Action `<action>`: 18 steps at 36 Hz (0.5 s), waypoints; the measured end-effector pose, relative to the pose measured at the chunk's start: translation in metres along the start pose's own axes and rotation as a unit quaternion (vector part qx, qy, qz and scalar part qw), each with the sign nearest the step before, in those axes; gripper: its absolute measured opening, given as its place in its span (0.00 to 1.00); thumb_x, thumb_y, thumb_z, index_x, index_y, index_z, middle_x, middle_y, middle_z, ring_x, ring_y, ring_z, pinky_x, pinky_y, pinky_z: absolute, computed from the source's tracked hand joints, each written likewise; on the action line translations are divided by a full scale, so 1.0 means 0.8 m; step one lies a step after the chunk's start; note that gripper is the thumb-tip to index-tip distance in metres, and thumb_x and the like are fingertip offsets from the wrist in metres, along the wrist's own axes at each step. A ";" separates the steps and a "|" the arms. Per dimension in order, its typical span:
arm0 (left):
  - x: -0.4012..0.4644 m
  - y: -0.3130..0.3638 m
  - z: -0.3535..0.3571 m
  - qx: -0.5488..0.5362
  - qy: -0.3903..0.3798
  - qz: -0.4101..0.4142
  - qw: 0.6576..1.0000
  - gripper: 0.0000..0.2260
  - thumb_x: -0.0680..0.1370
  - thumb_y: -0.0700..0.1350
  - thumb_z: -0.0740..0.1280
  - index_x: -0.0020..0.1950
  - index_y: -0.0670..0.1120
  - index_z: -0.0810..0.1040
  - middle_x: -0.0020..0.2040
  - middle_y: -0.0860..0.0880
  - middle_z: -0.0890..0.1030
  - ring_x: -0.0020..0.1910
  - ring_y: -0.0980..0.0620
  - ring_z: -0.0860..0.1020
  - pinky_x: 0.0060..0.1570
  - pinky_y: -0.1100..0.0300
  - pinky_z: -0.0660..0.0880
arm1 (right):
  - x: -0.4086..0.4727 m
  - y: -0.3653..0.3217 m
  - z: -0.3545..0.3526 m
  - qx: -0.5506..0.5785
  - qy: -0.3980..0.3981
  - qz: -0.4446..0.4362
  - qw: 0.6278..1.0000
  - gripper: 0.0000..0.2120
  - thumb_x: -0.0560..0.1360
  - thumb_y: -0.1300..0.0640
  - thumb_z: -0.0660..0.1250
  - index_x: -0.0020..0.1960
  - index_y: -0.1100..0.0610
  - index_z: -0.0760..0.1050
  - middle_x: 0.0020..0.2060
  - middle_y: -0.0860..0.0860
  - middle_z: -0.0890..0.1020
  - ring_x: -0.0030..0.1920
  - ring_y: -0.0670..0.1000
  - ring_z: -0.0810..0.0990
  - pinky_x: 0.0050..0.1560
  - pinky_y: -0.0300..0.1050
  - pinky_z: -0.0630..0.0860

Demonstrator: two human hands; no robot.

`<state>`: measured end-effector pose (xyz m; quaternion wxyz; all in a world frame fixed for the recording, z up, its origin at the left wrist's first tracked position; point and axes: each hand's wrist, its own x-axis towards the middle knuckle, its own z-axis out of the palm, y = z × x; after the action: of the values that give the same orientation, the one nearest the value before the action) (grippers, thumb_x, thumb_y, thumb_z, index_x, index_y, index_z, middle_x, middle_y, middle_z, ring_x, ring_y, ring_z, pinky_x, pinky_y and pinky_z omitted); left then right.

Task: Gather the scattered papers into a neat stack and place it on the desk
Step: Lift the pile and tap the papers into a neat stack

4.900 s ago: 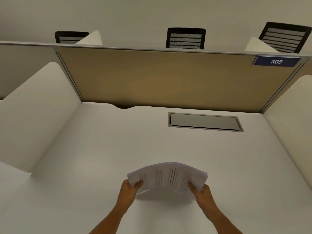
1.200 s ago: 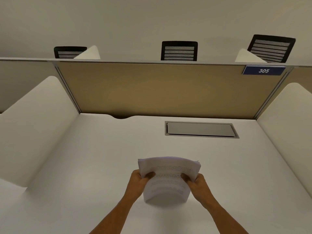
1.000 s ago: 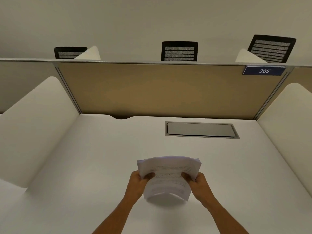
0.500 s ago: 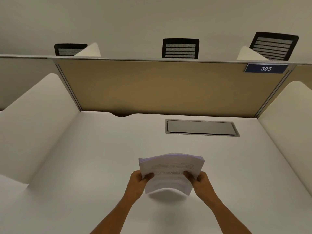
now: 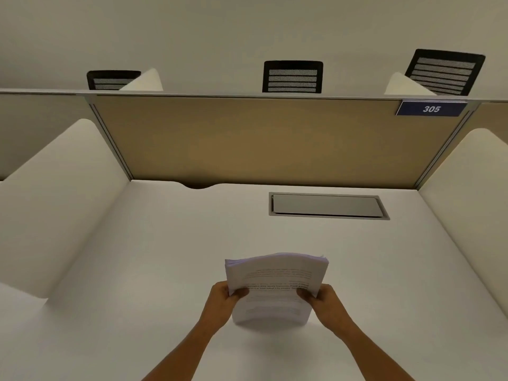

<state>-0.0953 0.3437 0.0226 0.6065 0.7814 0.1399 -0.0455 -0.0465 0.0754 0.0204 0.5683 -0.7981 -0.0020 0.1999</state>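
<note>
A thick stack of printed white papers (image 5: 276, 284) stands nearly upright on the white desk (image 5: 165, 257), its lower edge down near the desk surface and its top edge slightly arched. My left hand (image 5: 222, 301) grips the stack's left edge with the thumb on the front sheet. My right hand (image 5: 327, 303) grips the right edge the same way. The sheets look roughly aligned, with a few top corners a little uneven at the right.
A grey cable-hatch lid (image 5: 327, 206) is set into the desk at the back right. A tan divider panel (image 5: 261, 141) closes the back, with white side screens (image 5: 52, 193) left and right. A blue "305" sign (image 5: 431, 109) and black chair backs (image 5: 292, 77) show above.
The stack was held sideways and bowed 4.9 s ago; it now stands upright between both hands. In the last second the stack's bottom edge has dropped back toward the desk.
</note>
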 end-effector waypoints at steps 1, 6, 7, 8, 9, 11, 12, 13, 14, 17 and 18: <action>0.000 -0.003 0.001 0.000 0.002 -0.003 1.000 0.11 0.77 0.41 0.70 0.47 0.59 0.83 0.45 0.57 0.87 0.45 0.57 0.84 0.41 0.67 0.80 | 0.000 0.005 0.002 -0.010 -0.007 0.003 1.000 0.08 0.79 0.55 0.69 0.56 0.49 0.84 0.50 0.44 0.88 0.51 0.45 0.85 0.49 0.37 0.82; 0.007 -0.002 -0.001 -0.018 0.004 -0.011 1.000 0.05 0.77 0.44 0.71 0.51 0.49 0.84 0.46 0.51 0.87 0.46 0.50 0.85 0.42 0.61 0.82 | 0.007 0.003 0.003 -0.060 -0.008 0.013 0.998 0.09 0.80 0.58 0.67 0.57 0.54 0.83 0.52 0.49 0.87 0.52 0.51 0.85 0.57 0.51 0.83; 0.010 0.002 -0.004 -0.023 0.005 -0.010 1.000 0.05 0.76 0.44 0.72 0.51 0.48 0.84 0.45 0.51 0.87 0.47 0.48 0.85 0.41 0.61 0.82 | 0.009 -0.003 0.001 -0.069 -0.007 0.010 0.998 0.08 0.80 0.58 0.67 0.56 0.53 0.83 0.51 0.49 0.87 0.51 0.51 0.85 0.56 0.52 0.83; 0.013 0.008 -0.008 -0.030 0.009 -0.007 0.999 0.05 0.76 0.44 0.72 0.51 0.48 0.84 0.44 0.51 0.88 0.46 0.47 0.85 0.39 0.62 0.81 | 0.011 -0.009 -0.002 -0.082 -0.009 0.005 0.997 0.07 0.80 0.58 0.67 0.54 0.52 0.83 0.50 0.49 0.87 0.50 0.50 0.86 0.54 0.51 0.84; 0.016 0.015 -0.013 -0.039 0.014 0.000 0.999 0.05 0.75 0.43 0.73 0.50 0.48 0.84 0.44 0.52 0.88 0.47 0.46 0.85 0.39 0.62 0.81 | 0.013 -0.016 -0.005 -0.098 -0.012 0.000 0.995 0.07 0.80 0.57 0.67 0.53 0.50 0.83 0.49 0.48 0.87 0.48 0.49 0.86 0.52 0.48 0.84; 0.025 0.031 -0.027 -0.061 0.027 0.027 0.997 0.10 0.74 0.41 0.75 0.54 0.48 0.83 0.45 0.51 0.87 0.49 0.45 0.85 0.39 0.62 0.81 | 0.017 -0.032 -0.013 -0.141 -0.022 -0.010 0.990 0.06 0.80 0.54 0.67 0.51 0.49 0.82 0.47 0.47 0.87 0.45 0.46 0.86 0.44 0.39 0.83; 0.030 0.042 -0.035 -0.069 0.033 0.050 0.996 0.16 0.73 0.41 0.75 0.59 0.48 0.80 0.48 0.51 0.87 0.50 0.48 0.85 0.40 0.63 0.81 | 0.019 -0.040 -0.018 -0.162 -0.027 -0.014 0.986 0.06 0.80 0.53 0.67 0.51 0.48 0.83 0.47 0.46 0.87 0.43 0.44 0.85 0.40 0.34 0.80; 0.033 0.052 -0.044 -0.065 0.038 0.074 0.994 0.24 0.72 0.40 0.76 0.66 0.50 0.75 0.52 0.53 0.85 0.50 0.53 0.84 0.41 0.64 0.81 | 0.021 -0.049 -0.023 -0.181 -0.034 -0.018 0.983 0.07 0.79 0.53 0.67 0.52 0.48 0.83 0.46 0.45 0.86 0.42 0.43 0.85 0.38 0.31 0.78; 0.036 0.062 -0.051 -0.052 0.045 0.096 0.993 0.31 0.72 0.40 0.76 0.72 0.52 0.68 0.57 0.54 0.82 0.52 0.56 0.83 0.43 0.65 0.81 | 0.022 -0.058 -0.027 -0.198 -0.042 -0.021 0.979 0.08 0.80 0.52 0.66 0.54 0.49 0.83 0.46 0.44 0.86 0.42 0.42 0.85 0.37 0.29 0.76; 0.042 0.088 -0.070 0.037 0.059 0.155 0.985 0.42 0.71 0.47 0.76 0.79 0.52 0.56 0.74 0.56 0.67 0.70 0.60 0.70 0.65 0.60 0.71 | 0.024 -0.084 -0.039 -0.249 -0.068 -0.040 0.965 0.10 0.80 0.54 0.66 0.57 0.51 0.84 0.46 0.43 0.85 0.41 0.41 0.83 0.36 0.28 0.75; 0.043 0.096 -0.075 0.094 0.062 0.176 0.978 0.42 0.71 0.53 0.75 0.79 0.53 0.55 0.77 0.59 0.60 0.75 0.60 0.61 0.71 0.58 0.62 | 0.024 -0.093 -0.042 -0.273 -0.076 -0.051 0.958 0.10 0.80 0.54 0.65 0.56 0.50 0.84 0.46 0.43 0.84 0.41 0.42 0.83 0.36 0.28 0.75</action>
<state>-0.0471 0.3902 0.1014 0.5191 0.8485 0.0326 0.0977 -0.0016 0.0758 0.0909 0.3361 -0.9043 -0.1402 0.2227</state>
